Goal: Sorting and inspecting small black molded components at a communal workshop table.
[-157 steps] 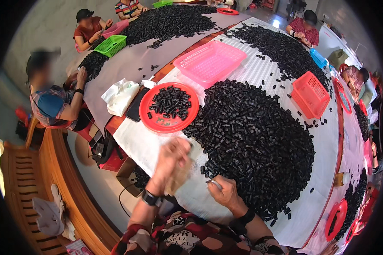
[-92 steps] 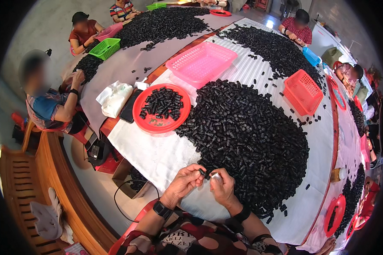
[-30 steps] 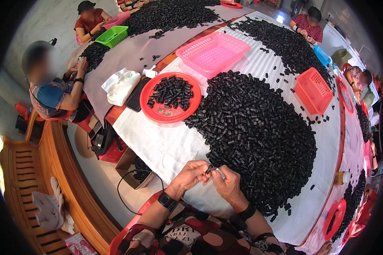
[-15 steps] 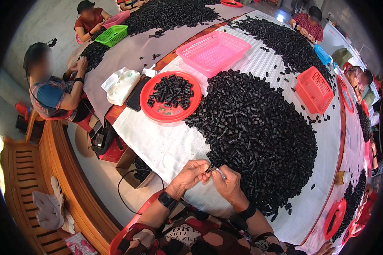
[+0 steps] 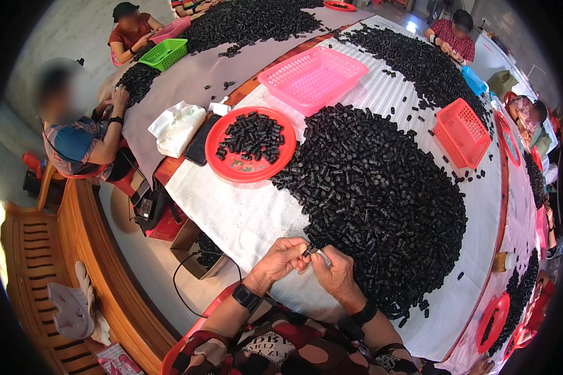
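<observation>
My left hand (image 5: 278,260) pinches a small black cylindrical piece (image 5: 308,249) between thumb and fingers, low over the near edge of the white-covered table. My right hand (image 5: 336,272) is closed right beside it, its fingertips meeting the piece. A pale glint shows at the right fingertips, too small to name. Just beyond my hands spreads a large heap of the same black pieces (image 5: 381,200). Farther left, a round red tray (image 5: 231,170) carries a smaller pile of them.
A pink basket (image 5: 275,78) stands beyond the heap, a red basket (image 5: 461,134) to its right. Left of the tray lie a white tissue pack (image 5: 176,128) and a dark phone-like slab (image 5: 200,142). Several people work around the tables. A wooden bench (image 5: 37,281) is at left.
Both hands stay in nearly the same place, fingertips still together on the small black piece. The person at the left has shifted their head slightly.
</observation>
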Available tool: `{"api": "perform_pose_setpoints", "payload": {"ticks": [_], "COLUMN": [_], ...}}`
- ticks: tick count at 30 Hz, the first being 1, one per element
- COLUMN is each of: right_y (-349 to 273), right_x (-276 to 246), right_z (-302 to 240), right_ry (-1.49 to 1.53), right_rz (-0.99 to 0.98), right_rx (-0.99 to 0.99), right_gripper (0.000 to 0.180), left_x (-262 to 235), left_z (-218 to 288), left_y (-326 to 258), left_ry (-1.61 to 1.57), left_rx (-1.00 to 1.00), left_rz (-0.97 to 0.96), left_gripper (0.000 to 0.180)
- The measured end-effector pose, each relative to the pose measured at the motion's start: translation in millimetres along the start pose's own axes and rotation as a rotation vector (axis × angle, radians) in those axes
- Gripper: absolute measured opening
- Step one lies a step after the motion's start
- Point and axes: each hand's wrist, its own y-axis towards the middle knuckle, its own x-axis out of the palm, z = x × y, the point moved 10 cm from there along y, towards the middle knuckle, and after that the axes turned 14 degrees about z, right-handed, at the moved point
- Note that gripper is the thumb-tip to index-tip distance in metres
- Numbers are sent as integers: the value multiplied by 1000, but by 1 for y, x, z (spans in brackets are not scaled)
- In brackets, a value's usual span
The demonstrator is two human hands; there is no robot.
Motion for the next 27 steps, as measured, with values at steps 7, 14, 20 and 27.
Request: {"api": "perform_pose_setpoints", "payload": {"ticks": [7, 14, 20, 27], "right_y": [1, 0, 2, 2], "right_x": [-2, -2, -2, -1], "right_z": [0, 0, -4, -1], "right_ry": [14, 1, -14, 11], "right_rz": [24, 20, -2, -10], "right_rx": [-9, 23, 8, 23], "right_gripper": [24, 24, 24, 24], "left_x": [1, 1, 1, 0], "left_z": [-1, 1, -1, -1], "left_y": [1, 0, 0, 2], "left_ry": [-17, -18, -15, -23], "left_rx": [-7, 5, -8, 1], "left_rz": [-32, -22, 5, -2], "left_gripper": [20, 19, 19, 19]}}
